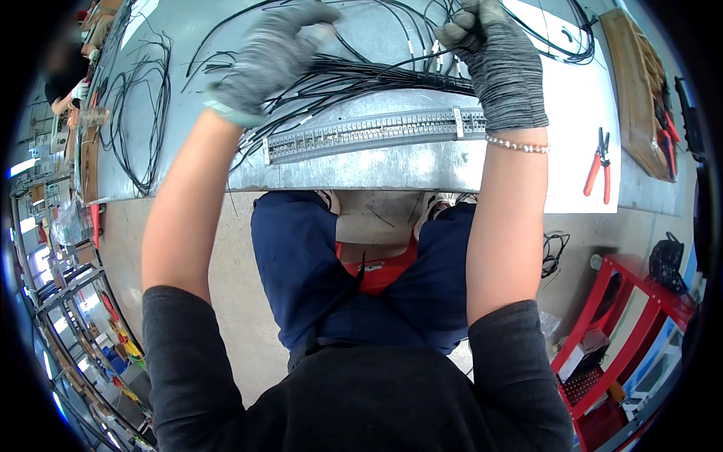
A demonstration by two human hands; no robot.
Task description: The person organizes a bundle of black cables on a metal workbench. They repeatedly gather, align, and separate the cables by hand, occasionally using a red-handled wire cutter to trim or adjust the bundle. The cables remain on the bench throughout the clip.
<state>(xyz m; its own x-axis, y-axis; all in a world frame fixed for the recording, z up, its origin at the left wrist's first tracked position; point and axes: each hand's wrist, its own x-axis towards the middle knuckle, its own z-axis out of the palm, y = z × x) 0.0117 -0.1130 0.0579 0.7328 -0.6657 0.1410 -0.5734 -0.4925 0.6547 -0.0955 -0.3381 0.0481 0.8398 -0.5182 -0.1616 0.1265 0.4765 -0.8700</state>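
My right hand (501,71), in a grey knitted glove, is closed at the far side of the table with its fingers curled around a thin black wire (422,60). My left hand (271,64), gloved alike, is raised over the wires and smeared by motion, so its grip cannot be read. Below and between both hands lies a thick bundle of black wires (361,81), some with white marker sleeves. Nearer me, a long grey terminal strip (369,133) rests along the metal table (339,175); its right end passes behind my right wrist.
Red-handled pliers (599,172) lie on a white sheet (561,181) at right, beside a wooden tool box (633,90). Loose black wires (160,113) spread at left. A red cart (614,301) stands at lower right. Another person's gloved hand (80,90) shows at far left.
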